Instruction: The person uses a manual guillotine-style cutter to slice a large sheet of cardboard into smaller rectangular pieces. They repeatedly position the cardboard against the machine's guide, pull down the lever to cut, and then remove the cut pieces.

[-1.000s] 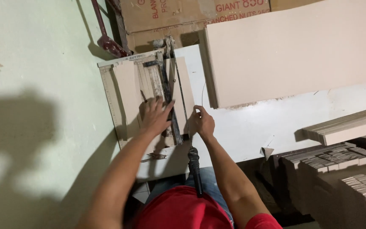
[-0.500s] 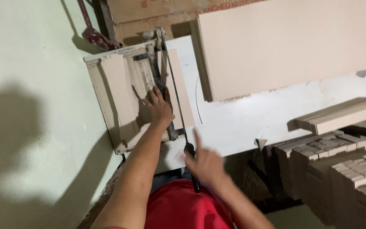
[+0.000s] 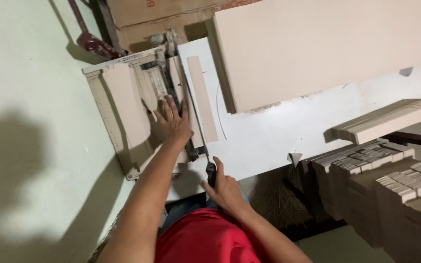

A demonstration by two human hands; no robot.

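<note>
A manual tile cutter lies on a white table with a beige tile in it. My left hand lies flat on the tile beside the cutter's rail, fingers spread. My right hand is closed around the cutter's black lever handle at the table's near edge. A narrow beige tile strip lies just right of the rail, apart from the main tile.
A large beige tile covers the table's far right. A stack of tile strips and piles of small cut pieces stand at the right. A cardboard box and a red-handled tool are behind the cutter.
My right hand left the tile beside the rail, drew back and closed on the lever handle. A narrow strip now lies separate to the right of the rail. My left hand stayed on the tile.
</note>
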